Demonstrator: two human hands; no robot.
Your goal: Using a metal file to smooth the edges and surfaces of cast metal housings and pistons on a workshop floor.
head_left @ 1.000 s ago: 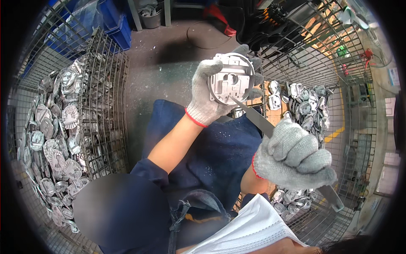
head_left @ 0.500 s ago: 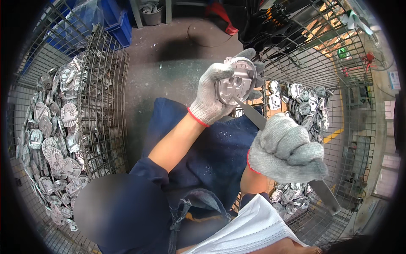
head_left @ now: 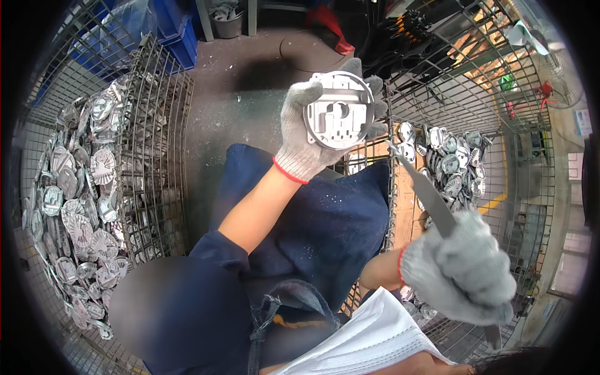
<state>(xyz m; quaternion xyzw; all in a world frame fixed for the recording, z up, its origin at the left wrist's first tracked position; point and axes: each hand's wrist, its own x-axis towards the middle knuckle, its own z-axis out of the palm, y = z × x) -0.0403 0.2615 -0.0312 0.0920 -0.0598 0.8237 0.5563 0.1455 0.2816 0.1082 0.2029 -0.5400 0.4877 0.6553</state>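
My left hand [head_left: 300, 122], in a grey knit glove with a red cuff, grips a round silver metal casting [head_left: 339, 114] by its rim. The casting's recessed face, with slots and a round hole, is turned up towards me. Gloved the same way, my right hand [head_left: 462, 269] is closed around a flat metal file [head_left: 435, 201]. The file's narrow end points up and left towards the casting, a short gap away from it. Its other end sticks out below my fist.
A wire mesh cage [head_left: 159, 169] at left holds many silver castings [head_left: 81, 231]. Another mesh cage [head_left: 525, 112] at right contains castings [head_left: 459, 156] and brown cardboard [head_left: 405, 209]. A blue apron [head_left: 300, 212] covers my lap. Blue bins [head_left: 178, 44] stand at the far left.
My right hand has drawn the file down and right, away from the casting it overlapped before. My left hand has tilted the casting to face me more squarely and shifted slightly left.
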